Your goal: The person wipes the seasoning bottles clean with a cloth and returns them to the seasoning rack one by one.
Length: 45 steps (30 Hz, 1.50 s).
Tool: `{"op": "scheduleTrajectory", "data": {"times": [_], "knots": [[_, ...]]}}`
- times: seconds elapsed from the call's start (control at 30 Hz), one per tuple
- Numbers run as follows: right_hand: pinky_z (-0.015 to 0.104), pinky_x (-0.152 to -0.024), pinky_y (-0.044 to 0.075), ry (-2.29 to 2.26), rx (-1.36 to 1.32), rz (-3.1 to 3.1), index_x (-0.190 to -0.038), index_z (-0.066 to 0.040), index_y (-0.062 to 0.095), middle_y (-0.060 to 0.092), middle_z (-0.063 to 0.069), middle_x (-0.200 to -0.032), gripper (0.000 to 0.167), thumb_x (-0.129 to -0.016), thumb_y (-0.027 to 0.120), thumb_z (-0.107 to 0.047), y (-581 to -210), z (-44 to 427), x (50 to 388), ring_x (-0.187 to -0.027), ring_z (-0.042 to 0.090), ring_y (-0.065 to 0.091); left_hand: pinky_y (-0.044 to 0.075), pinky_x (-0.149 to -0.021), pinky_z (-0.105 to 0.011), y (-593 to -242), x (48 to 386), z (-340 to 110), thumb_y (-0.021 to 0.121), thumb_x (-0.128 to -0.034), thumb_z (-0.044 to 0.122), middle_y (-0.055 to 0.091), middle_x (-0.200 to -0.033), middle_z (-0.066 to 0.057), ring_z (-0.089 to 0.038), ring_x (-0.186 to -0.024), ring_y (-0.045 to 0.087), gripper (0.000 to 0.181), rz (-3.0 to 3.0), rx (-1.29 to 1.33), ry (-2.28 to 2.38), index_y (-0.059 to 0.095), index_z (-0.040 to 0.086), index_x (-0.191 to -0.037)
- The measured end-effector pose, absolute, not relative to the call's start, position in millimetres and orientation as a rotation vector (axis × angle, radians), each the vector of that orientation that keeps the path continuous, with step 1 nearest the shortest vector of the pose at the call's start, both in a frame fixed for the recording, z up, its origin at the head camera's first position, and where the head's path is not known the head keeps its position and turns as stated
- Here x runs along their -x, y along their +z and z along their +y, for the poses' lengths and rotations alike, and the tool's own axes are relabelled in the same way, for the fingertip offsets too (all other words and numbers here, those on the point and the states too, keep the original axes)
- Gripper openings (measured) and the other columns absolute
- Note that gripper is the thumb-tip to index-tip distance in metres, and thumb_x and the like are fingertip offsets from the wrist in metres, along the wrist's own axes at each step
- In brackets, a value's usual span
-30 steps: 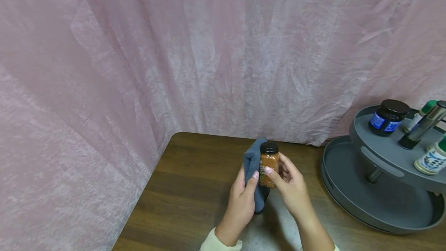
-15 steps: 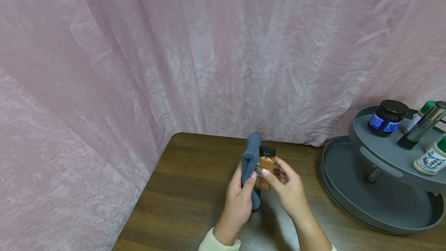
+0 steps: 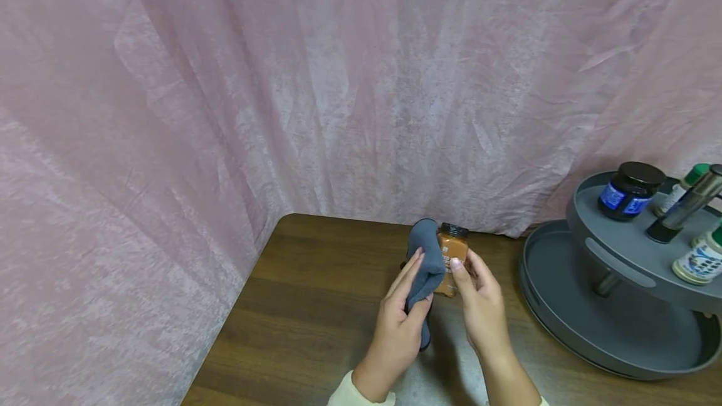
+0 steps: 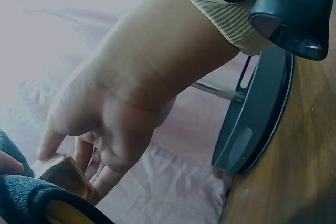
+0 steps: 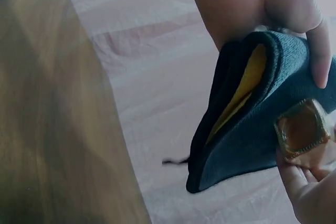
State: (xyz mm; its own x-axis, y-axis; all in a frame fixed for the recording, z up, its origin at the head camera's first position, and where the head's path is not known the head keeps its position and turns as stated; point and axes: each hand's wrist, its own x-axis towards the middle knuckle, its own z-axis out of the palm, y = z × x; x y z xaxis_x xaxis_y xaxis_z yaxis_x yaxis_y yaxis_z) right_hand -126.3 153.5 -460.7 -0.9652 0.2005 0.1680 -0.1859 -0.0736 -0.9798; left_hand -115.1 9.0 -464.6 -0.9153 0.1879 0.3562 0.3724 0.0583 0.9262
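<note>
Both hands meet above the wooden table in the head view. My left hand [image 3: 396, 324] grips a folded blue-grey cloth [image 3: 425, 262], its fingers on one side and its thumb on the other. Against the cloth's right side stands a spice jar [image 3: 453, 246] with orange-brown contents and a black lid. My right hand [image 3: 485, 312] holds that jar, thumb on its front; its other fingers are partly hidden behind. In the right wrist view, yellow shows inside the fold of the cloth [image 5: 247, 124], and the jar's square base [image 5: 302, 129] faces the camera.
A two-tier grey turntable stand [image 3: 603, 331] stands at the right. Its upper tier bears a dark jar with a blue label [image 3: 628, 192], a tilted grinder-like cylinder [image 3: 685, 202] and green-capped bottles [image 3: 699, 259]. A pink curtain [image 3: 361, 93] hangs behind the table [image 3: 293, 293].
Both hands first shift slightly left, then right and up with the cloth and jar. The left fingers now lie across the cloth's near face. The jar has tilted.
</note>
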Motion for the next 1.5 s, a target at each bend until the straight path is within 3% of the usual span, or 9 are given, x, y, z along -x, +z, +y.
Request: {"op": "scheduleTrajectory", "data": {"times": [0.2,0.37,0.53,0.67,0.87,1.07,1.33,1.5], "knots": [[0.015,-0.091,0.052,2.053,-0.212,-2.110,-0.152,-0.004,0.041,0.045,0.008,-0.133,0.057,-0.100,0.063,-0.008,-465.4,146.1,125.5,-0.121,0.007,0.052,0.030,-0.118,-0.021,-461.3,117.1,5.7,0.053,-0.1041,0.014,0.032,-0.164,0.011,-0.017,-0.152,0.030,0.057,-2.159,0.490,-2.033,0.036,0.031,-0.156],[0.024,-0.081,0.058,2.085,-0.325,-2.213,-0.150,-0.011,0.045,0.048,0.014,-0.126,0.063,-0.093,0.072,-0.009,-465.4,142.1,123.5,-0.106,0.013,0.059,0.030,-0.119,-0.021,-458.5,122.4,-1.9,0.046,-0.1071,0.014,0.030,-0.165,0.010,-0.015,-0.152,0.030,0.057,-2.064,0.461,-2.133,0.030,0.033,-0.159],[0.030,-0.078,0.061,2.138,-0.288,-2.235,-0.151,-0.011,0.043,0.062,0.022,-0.128,0.061,-0.095,0.070,-0.012,-462.7,141.4,123.6,-0.102,0.014,0.069,0.032,-0.119,-0.024,-457.1,126.0,-6.7,0.043,-0.1077,0.011,0.035,-0.163,0.006,-0.017,-0.151,0.033,0.055,-1.952,0.491,-2.249,0.032,0.032,-0.158],[0.027,-0.080,0.059,2.099,-0.197,-2.203,-0.147,-0.009,0.044,0.065,0.018,-0.125,0.054,-0.098,0.065,-0.010,-460.6,142.7,123.9,-0.102,0.012,0.069,0.035,-0.118,-0.025,-457.8,124.7,-4.7,0.046,-0.1072,0.014,0.043,-0.159,0.004,-0.017,-0.148,0.039,0.052,-1.986,0.485,-2.256,0.037,0.031,-0.156],[0.026,-0.082,0.057,2.146,-0.047,-1.982,-0.146,-0.007,0.045,0.060,0.007,-0.124,0.041,-0.105,0.051,-0.011,-456.4,148.1,124.7,-0.109,0.014,0.062,0.045,-0.110,-0.029,-461.5,122.5,2.3,0.053,-0.1050,0.017,0.058,-0.146,0.000,-0.018,-0.134,0.054,0.045,-2.125,0.530,-2.100,0.049,0.026,-0.149],[0.025,-0.083,0.057,2.214,0.058,-1.724,-0.144,-0.007,0.047,0.055,0.011,-0.124,0.038,-0.107,0.048,-0.014,-451.4,153.1,125.9,-0.109,0.017,0.059,0.052,-0.103,-0.030,-462.5,120.3,6.5,0.054,-0.1043,0.019,0.062,-0.141,-0.001,-0.017,-0.125,0.061,0.043,-2.172,0.642,-1.986,0.052,0.024,-0.147],[0.028,-0.077,0.059,2.184,0.038,-1.986,-0.152,-0.011,0.043,0.062,0.002,-0.122,0.051,-0.104,0.058,-0.016,-455.7,151.5,124.3,-0.108,0.012,0.063,0.042,-0.112,-0.030,-465.9,123.0,3.7,0.050,-0.1063,0.020,0.046,-0.156,0.004,-0.020,-0.141,0.048,0.053,-2.164,0.569,-2.070,0.037,0.030,-0.157],[0.037,-0.071,0.062,2.184,-0.096,-2.151,-0.153,-0.008,0.041,0.059,0.013,-0.128,0.057,-0.101,0.062,-0.016,-460.3,147.8,123.7,-0.105,0.012,0.067,0.037,-0.117,-0.033,-466.5,127.4,-3.9,0.046,-0.1084,0.020,0.039,-0.161,0.008,-0.016,-0.146,0.040,0.055,-2.115,0.506,-2.161,0.030,0.034,-0.159]]}}
